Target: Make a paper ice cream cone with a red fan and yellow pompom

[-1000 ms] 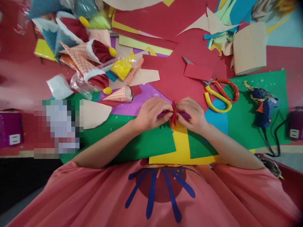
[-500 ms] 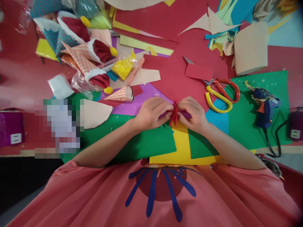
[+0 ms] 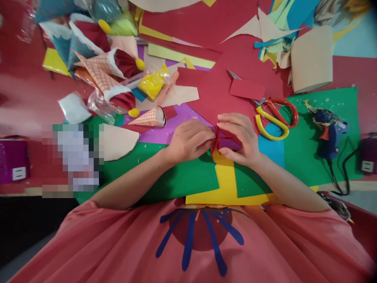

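One pair of scissors (image 3: 260, 103) is left untouched; near it, the right hand (image 3: 244, 137) has just been spread, so by the left hand (image 3: 191, 140) alone (seemingly) the folded red paper (image 3: 215, 147), left of the scissors, is now pinched.

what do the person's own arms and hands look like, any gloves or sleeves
Both the left hand and right hand are ungloved, with no ring or watch visible. The forearms are bare. Loose, smooth pink sleeves end around the elbows, part of a pink top with blue streaks printed on the front.
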`<action>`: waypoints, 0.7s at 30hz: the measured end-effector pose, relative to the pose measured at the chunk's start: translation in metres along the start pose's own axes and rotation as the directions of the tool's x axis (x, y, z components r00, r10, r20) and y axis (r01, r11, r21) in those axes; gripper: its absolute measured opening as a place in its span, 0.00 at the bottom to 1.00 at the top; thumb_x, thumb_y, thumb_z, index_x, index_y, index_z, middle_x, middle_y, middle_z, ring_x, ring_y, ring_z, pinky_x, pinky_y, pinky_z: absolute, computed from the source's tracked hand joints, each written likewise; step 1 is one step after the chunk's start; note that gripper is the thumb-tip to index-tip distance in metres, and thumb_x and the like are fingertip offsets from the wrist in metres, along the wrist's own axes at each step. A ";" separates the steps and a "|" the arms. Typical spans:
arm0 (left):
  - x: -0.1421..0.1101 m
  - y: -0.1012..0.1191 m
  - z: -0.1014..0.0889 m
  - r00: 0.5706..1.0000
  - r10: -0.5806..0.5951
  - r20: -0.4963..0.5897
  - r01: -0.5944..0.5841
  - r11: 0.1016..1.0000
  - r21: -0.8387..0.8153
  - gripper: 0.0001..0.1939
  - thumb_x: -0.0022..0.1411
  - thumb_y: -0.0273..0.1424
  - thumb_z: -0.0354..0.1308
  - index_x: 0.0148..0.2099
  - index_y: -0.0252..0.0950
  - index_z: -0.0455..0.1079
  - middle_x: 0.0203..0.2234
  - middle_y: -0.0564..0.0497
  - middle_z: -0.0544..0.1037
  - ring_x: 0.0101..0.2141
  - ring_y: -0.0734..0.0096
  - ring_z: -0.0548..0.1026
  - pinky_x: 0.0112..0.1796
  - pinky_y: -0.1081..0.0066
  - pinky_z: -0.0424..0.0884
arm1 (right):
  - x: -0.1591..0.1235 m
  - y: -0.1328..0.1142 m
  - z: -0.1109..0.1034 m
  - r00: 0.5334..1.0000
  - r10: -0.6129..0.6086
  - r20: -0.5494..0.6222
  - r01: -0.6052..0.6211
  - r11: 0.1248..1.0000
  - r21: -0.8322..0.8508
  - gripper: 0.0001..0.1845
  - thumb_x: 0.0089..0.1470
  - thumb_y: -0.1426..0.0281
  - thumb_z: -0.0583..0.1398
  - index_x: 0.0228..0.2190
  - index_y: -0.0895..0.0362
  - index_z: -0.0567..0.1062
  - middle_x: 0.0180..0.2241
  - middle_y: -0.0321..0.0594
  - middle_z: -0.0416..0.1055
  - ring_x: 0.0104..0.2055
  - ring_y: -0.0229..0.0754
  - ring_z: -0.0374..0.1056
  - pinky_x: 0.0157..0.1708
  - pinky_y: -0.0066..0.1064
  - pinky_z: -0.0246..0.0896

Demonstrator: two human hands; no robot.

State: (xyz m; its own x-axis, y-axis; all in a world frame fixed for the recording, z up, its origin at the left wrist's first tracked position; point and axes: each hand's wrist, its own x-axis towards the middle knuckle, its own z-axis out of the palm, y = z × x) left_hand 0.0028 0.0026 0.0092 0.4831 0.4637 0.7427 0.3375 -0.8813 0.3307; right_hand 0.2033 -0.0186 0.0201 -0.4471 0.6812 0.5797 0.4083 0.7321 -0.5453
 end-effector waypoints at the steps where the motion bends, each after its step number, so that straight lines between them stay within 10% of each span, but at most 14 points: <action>1: 0.000 0.000 0.000 1.000 0.002 -0.003 -0.002 1.000 0.004 0.04 0.67 0.28 0.51 0.37 0.37 0.64 0.28 0.53 0.79 0.28 0.75 0.76 0.33 0.72 0.71 | 0.000 0.001 0.000 1.000 -0.001 0.009 0.001 1.000 -0.010 0.26 0.59 0.58 0.57 0.56 0.52 0.66 0.53 0.48 0.72 0.56 0.52 0.69 0.53 0.51 0.66; 21: -0.004 0.000 0.002 1.000 -0.019 0.017 0.019 1.000 0.012 0.02 0.64 0.27 0.53 0.37 0.39 0.65 0.28 0.55 0.79 0.29 0.74 0.75 0.33 0.71 0.71 | -0.002 0.002 0.010 0.992 -0.064 -0.108 0.057 0.996 -0.070 0.04 0.58 0.70 0.60 0.37 0.53 0.72 0.33 0.39 0.75 0.38 0.43 0.72 0.38 0.39 0.70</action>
State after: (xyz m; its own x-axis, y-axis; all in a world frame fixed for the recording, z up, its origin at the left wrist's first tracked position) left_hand 0.0025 0.0011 0.0056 0.4901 0.4821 0.7262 0.3566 -0.8711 0.3376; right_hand 0.1972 -0.0183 0.0118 -0.3840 0.6297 0.6753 0.4373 0.7682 -0.4676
